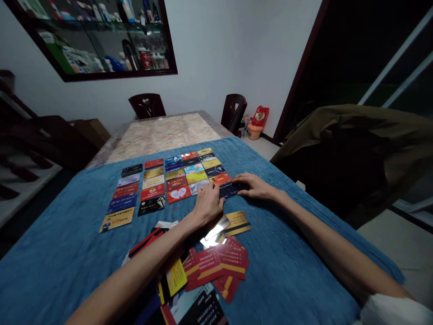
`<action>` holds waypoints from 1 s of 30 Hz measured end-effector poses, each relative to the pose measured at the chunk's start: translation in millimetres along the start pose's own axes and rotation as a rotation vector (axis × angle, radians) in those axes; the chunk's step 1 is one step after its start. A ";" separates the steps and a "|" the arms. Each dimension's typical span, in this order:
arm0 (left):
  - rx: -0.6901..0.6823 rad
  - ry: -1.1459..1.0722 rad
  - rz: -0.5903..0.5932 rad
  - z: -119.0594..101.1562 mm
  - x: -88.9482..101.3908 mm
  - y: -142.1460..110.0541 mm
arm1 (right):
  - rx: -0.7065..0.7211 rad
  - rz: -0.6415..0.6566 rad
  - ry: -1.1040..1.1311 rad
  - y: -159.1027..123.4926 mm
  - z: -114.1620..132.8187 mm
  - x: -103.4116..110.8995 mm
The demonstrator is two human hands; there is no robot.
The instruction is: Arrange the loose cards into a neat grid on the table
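A dark card (229, 191) lies at the near end of the right-most column of cards, with both hands at it. My left hand (209, 202) has its bent fingers on the card's left edge. My right hand (254, 186) grips the right edge, fingers curled and thumb below. Just above the card is an orange-red card (220, 179). Several columns of overlapping cards stretch to the left, among them a red card with a white heart (179, 194), a black card (151, 206) and a gold VIP card (117, 220).
Nearer me lies a loose pile with red cards (219, 262), a yellow card (176, 276) and a gold card (237, 222), partly hidden by my left forearm. A blue cloth (287, 266) covers this end of the table. Dark chairs (148, 106) stand beyond.
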State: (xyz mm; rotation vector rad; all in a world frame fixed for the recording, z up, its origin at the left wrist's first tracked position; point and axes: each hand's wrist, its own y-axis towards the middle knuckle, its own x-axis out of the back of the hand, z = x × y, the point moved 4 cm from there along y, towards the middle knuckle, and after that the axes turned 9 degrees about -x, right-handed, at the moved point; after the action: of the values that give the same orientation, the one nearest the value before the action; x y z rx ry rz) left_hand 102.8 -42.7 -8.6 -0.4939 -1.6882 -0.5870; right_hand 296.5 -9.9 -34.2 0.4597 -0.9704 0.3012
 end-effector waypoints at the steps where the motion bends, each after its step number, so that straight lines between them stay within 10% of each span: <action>1: 0.002 0.003 -0.001 0.0 -0.7 0.1 | 0.003 -0.005 0.003 -0.2 -0.3 -0.3; 30: -0.064 0.030 -0.016 15.5 13.0 -22.2 | -0.003 -0.046 -0.015 -5.7 -1.4 -6.2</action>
State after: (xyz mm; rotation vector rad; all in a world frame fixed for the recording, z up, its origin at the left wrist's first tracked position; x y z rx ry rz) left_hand 74.9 -50.3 -0.7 -0.5154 -1.6500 -0.6592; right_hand 296.7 -14.3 -41.5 0.4813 -0.9736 0.2543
